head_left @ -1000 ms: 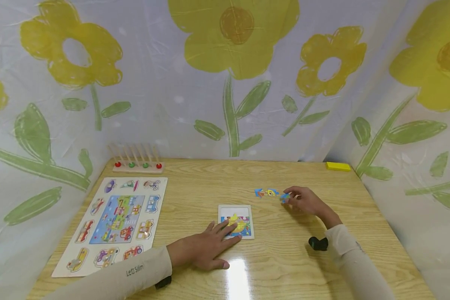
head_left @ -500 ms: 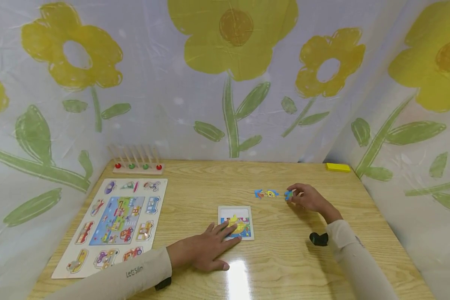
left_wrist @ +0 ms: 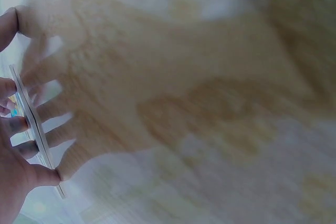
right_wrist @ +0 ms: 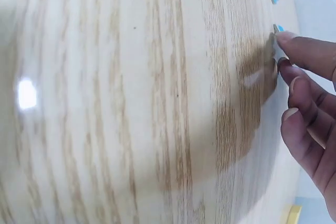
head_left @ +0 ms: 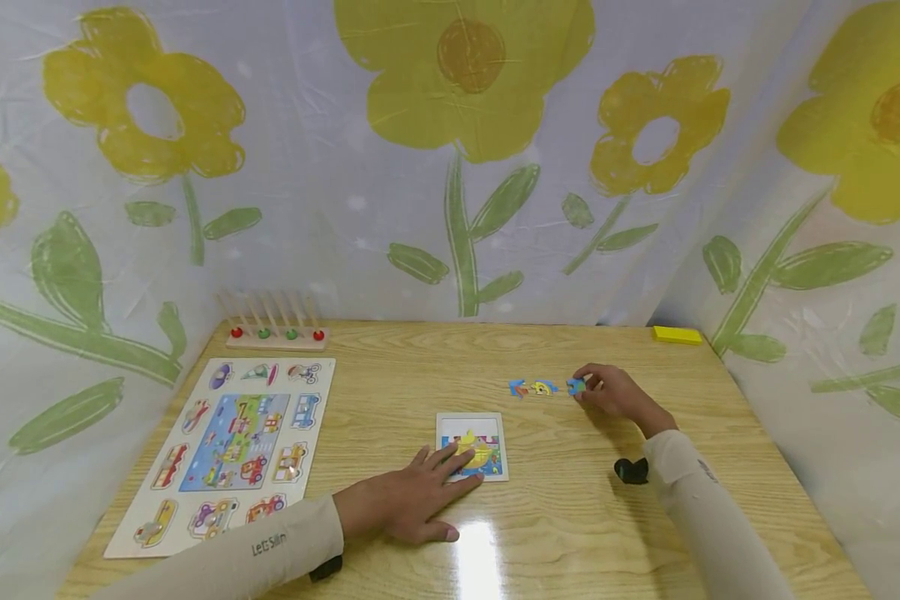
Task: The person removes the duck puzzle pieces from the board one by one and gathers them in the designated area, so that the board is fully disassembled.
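Observation:
A small jigsaw piece (head_left: 575, 386), blue with some green, is pinched between the thumb and fingers of my right hand (head_left: 617, 393), low over the table. In the right wrist view only a sliver of this piece (right_wrist: 279, 28) shows past the fingertips. Just left of it lie two more jigsaw pieces, one blue and orange (head_left: 518, 388), one yellow and blue (head_left: 543, 387). My left hand (head_left: 416, 500) rests with fingers spread over the lower left of a white-framed jigsaw tray (head_left: 504, 450), partly hiding its yellow picture. The tray's upper part shows bare backing.
A large vehicle picture board (head_left: 236, 437) lies on the left. Behind it stands a wooden peg rack (head_left: 277, 335) with red and green beads. A yellow block (head_left: 677, 334) sits at the back right corner. Flower-printed curtains (head_left: 345, 208) enclose the wooden table (head_left: 555, 517).
My right hand has shifted slightly away from me, and the pinched piece has turned and moved a little to the right of the two loose pieces. The left hand has stayed put.

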`<state>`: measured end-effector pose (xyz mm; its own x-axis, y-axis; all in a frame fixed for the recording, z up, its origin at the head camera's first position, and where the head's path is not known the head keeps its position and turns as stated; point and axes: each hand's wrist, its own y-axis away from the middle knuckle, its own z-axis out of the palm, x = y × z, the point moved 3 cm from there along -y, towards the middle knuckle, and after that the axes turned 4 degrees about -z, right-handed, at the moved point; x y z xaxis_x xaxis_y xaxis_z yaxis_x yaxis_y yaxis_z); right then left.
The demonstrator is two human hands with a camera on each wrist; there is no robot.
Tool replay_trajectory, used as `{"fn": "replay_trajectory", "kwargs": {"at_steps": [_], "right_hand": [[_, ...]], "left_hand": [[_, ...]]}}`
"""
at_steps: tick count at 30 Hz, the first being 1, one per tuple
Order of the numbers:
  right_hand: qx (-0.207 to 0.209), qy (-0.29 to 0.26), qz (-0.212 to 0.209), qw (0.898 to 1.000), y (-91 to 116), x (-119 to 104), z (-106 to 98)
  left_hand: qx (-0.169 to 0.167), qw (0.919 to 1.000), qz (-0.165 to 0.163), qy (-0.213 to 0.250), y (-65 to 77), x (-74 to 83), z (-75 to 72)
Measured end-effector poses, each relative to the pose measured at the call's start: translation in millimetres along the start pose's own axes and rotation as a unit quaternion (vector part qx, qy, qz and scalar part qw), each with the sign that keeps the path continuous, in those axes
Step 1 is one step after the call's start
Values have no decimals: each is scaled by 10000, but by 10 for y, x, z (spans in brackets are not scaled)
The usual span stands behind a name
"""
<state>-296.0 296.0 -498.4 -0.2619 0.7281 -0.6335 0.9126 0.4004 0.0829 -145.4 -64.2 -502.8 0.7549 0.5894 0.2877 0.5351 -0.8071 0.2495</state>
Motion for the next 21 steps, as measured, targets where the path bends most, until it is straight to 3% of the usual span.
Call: {"fn": "replay_trajectory", "kwargs": {"at_steps": [10,21], "right_hand": [[-48,376,-16,9993,-40,-43,12],[-346,435,-17,9984,-83,-46,36]], "left_hand": [[30,9999,-16,-117,0,8,-6],[52,9999,-14,-122,3,1,5]]}}
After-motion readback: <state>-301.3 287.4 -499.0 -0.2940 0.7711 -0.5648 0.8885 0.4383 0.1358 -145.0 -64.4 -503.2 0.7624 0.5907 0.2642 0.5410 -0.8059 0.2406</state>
